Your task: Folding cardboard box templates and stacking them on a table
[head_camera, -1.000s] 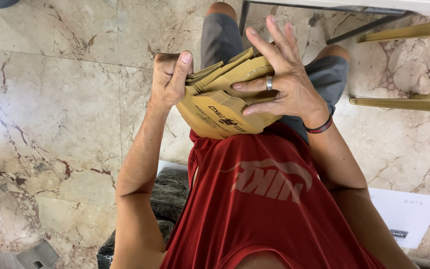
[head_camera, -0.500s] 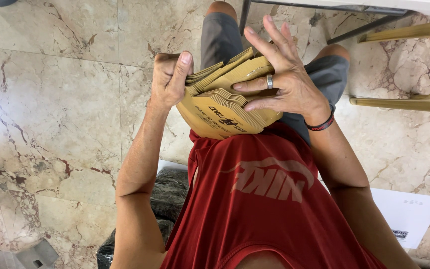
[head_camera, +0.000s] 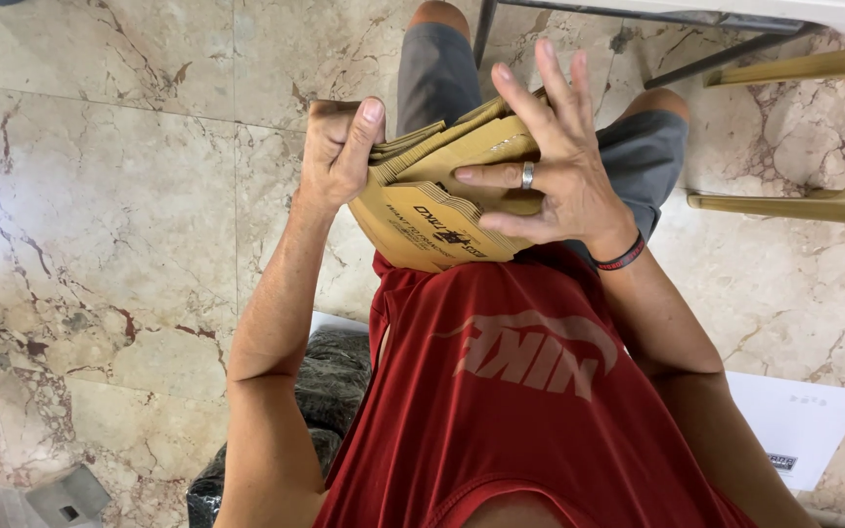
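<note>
Cardboard stack betw. both hands, chair nearby

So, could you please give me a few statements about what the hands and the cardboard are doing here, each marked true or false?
1. The left hand grips the stack of flat cardboard pieces at its edge, thumb up. True.
2. The right hand is clenched in a fist. False: its fingers are spread, resting on the top piece.
3. A ring sits on one finger of the right hand. True.
4. The cardboard is white. False: it is tan brown with dark print.
5. The stack lies flat on the floor. False: it is held up in front of the red shirt, above the marble tiles.
</note>
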